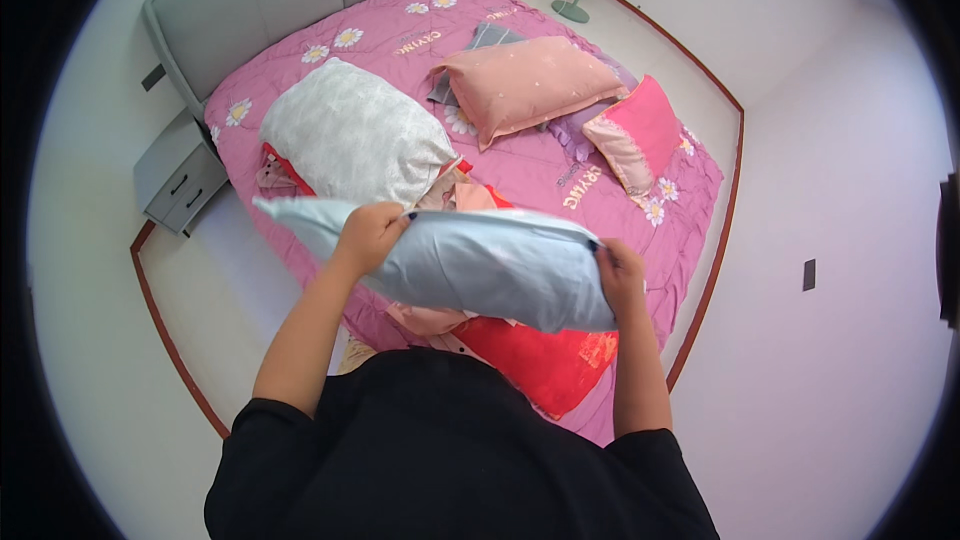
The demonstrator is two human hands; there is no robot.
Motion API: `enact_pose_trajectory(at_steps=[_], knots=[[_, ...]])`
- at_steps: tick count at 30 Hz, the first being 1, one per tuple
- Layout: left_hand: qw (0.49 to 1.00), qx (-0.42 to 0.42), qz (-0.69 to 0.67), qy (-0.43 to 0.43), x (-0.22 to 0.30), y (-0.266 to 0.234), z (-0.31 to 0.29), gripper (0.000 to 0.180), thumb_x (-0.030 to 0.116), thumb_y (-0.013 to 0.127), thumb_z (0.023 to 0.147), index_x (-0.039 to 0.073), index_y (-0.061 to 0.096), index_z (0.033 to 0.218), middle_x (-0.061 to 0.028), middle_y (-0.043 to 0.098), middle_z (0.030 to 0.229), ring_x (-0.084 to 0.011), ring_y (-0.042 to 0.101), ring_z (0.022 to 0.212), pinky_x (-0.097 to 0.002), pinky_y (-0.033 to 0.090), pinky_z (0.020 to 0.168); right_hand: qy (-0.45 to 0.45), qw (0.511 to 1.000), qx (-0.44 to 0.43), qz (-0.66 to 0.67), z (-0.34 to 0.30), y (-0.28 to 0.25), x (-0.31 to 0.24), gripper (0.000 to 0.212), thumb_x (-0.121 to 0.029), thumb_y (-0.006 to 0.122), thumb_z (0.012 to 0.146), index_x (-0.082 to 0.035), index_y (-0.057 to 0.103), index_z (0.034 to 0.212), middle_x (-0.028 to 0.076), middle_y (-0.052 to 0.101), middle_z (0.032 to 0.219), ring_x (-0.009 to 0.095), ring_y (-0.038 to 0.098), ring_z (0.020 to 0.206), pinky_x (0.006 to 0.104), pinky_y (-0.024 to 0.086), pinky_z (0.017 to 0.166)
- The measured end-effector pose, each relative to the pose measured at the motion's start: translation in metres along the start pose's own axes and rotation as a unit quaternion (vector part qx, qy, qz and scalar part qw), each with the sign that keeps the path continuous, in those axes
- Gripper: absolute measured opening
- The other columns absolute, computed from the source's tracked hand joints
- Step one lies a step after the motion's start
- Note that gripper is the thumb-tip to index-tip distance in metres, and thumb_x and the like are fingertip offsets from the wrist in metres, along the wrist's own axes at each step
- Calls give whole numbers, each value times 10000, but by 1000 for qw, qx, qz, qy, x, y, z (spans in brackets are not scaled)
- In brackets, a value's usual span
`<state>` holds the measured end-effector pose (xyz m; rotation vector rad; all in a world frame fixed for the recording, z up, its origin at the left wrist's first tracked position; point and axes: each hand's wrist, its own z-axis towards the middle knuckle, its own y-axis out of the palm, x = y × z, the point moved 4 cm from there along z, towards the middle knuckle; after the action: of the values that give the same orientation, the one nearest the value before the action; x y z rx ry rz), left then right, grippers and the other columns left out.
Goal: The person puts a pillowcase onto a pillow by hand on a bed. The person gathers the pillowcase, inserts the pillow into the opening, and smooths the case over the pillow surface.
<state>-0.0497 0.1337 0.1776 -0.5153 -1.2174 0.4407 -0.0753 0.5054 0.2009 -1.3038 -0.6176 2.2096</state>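
A light blue pillow (490, 265) hangs between my hands above the near part of the bed. My left hand (375, 233) grips its upper edge left of the middle, leaving one corner pointing out to the left. At the right end, my right hand (620, 268) is closed on the edge near the corner. Below the pillow lies a red cushion (540, 360), partly covered, with pink cloth (430, 318) beside it. Just beyond the pillow is a large pale grey stuffed bag or pillow (350, 130), its kind not certain.
A pink pillow (535, 85) and a pink-and-cream cushion (640, 135) lie on the purple-pink floral bedspread (520, 175). The grey headboard (270, 0) stands at the far left, a nightstand (180, 175) beside it. A fan (575, 5) stands at the back.
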Motion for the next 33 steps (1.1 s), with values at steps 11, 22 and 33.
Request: enact_pose_trajectory(at_steps=[11, 22, 33], knots=[[996, -81, 39, -6, 23, -10, 18, 255, 213, 542, 781, -9, 511, 659, -153, 463, 573, -240, 448, 517, -353, 359, 518, 63, 991, -121, -3, 2, -10, 7, 84, -96, 627, 752, -21, 613, 787, 70, 555, 625, 155, 524, 567, 270, 419, 549], [853, -417, -160, -268, -70, 109, -117, 221, 167, 567, 782, -17, 548, 662, -54, 524, 561, -100, 464, 535, -274, 393, 528, 2, 899, -352, -259, -193, 79, 47, 423, -319, 735, 559, -87, 565, 869, 81, 598, 853, 239, 559, 798, 396, 385, 780], [950, -287, 35, -121, -88, 83, -123, 250, 214, 697, 637, 39, 578, 771, -93, 581, 780, -213, 557, 712, -309, 448, 666, -1, 972, -99, -212, -203, 70, 52, 321, -12, 540, 690, -77, 589, 1000, 79, 612, 825, 224, 579, 779, 399, 400, 818]])
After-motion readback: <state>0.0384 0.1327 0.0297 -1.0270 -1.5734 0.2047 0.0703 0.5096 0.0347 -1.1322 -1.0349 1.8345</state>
